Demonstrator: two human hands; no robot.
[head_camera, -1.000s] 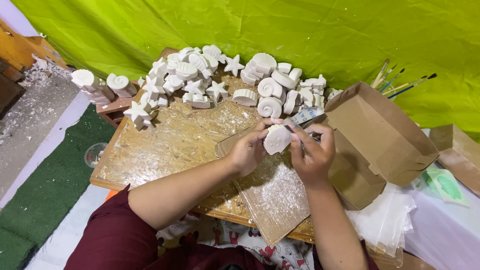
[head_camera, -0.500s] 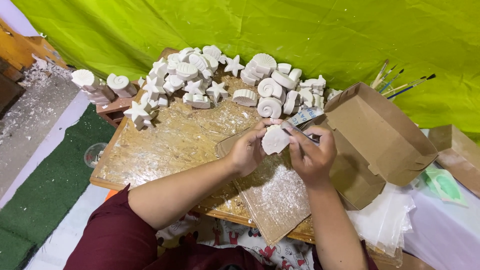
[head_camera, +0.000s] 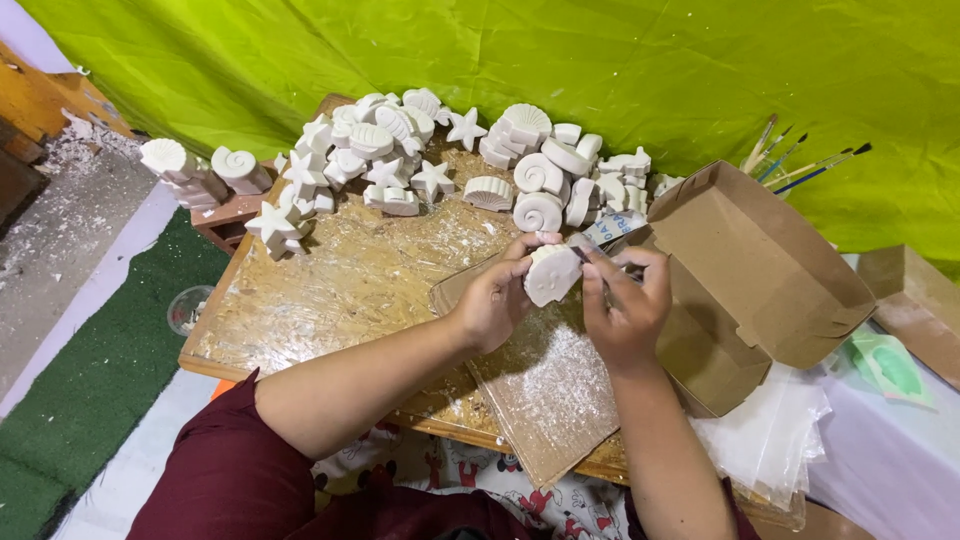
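The left hand (head_camera: 492, 300) grips a white plaster shell (head_camera: 552, 275) at centre frame while the right hand (head_camera: 625, 300) pinches a thin tool (head_camera: 590, 262) against it. Many finished-looking casts (head_camera: 400, 150) are piled at upper centre of the counter (head_camera: 330, 290); this one looks mid-trim.

Bare stretch of counter (head_camera: 330, 290) open to the left, heap of white plaster shells and stars (head_camera: 440, 165) blocking the far edge, open cardboard box (head_camera: 760, 270) crowding the right, paintbrushes (head_camera: 800, 165) standing beyond it
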